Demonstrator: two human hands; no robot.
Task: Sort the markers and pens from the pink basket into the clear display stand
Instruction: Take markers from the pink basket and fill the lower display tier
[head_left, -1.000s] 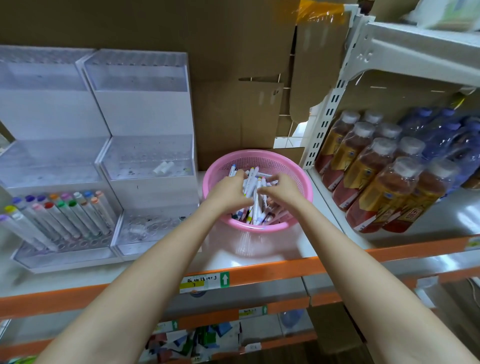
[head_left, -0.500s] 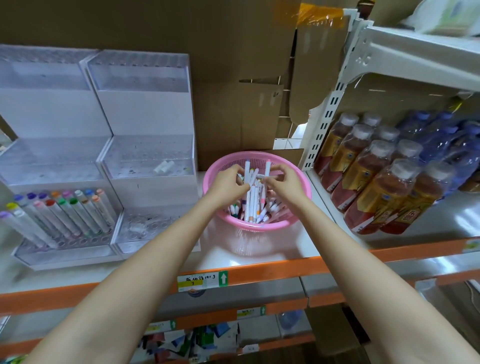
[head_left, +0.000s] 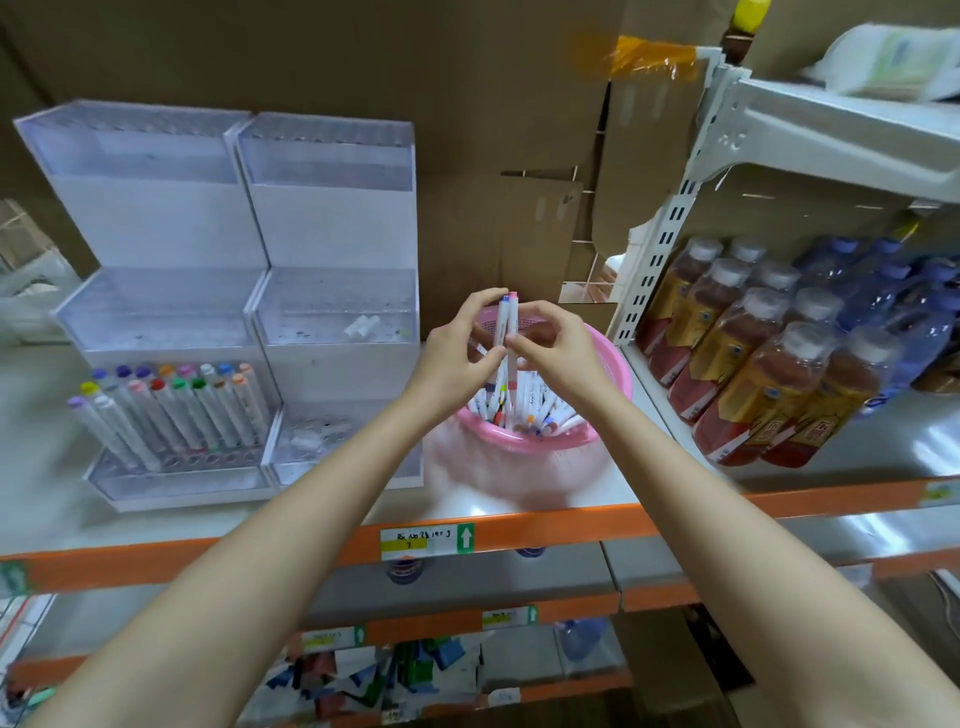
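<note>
A pink basket (head_left: 608, 415) stands on the white shelf and holds several white markers with coloured caps (head_left: 540, 402). Above it, my left hand (head_left: 462, 353) and my right hand (head_left: 556, 345) together hold two upright markers (head_left: 508, 325), one blue-capped and one pink-capped. The left hand's fingers curl round the pair and the right hand pinches them from the other side. To the left stands the clear tiered display stand (head_left: 332, 306). Its lowest left tier carries several markers with coloured caps (head_left: 171, 405); the upper tiers look nearly bare.
Bottles of brown drink (head_left: 769, 364) and blue bottles (head_left: 893, 291) fill the shelf to the right, behind a white slotted upright (head_left: 660, 249). Cardboard lines the back. The shelf's orange front rail (head_left: 519, 530) carries a label. Lower shelves hold mixed packets (head_left: 374, 675).
Both hands have risen out of the basket, lifting two markers upright from the bundle they were gathering. The view has also shifted slightly.
</note>
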